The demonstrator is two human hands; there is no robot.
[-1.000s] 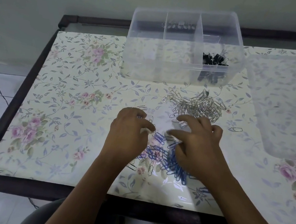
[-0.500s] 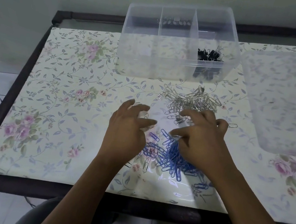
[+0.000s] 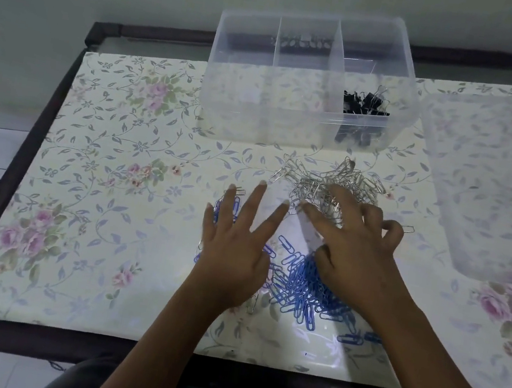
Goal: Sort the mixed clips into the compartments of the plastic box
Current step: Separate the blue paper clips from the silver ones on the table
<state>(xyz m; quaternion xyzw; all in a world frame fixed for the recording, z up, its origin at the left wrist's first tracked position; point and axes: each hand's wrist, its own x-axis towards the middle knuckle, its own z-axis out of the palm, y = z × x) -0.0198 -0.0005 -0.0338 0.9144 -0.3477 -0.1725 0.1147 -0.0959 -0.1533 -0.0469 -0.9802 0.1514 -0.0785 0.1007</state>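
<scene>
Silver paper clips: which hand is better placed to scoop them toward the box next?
Right, probably. The right hand has its fingertips on the silver paper clips, which lie just in front of the plastic box. The left hand is spread flat further left, over scattered blue paper clips.

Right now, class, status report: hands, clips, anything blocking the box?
Left hand open over blue paper clips. Right hand open, fingers on silver paper clips. Black binder clips in right compartment of plastic box. Nothing blocking box.
</scene>
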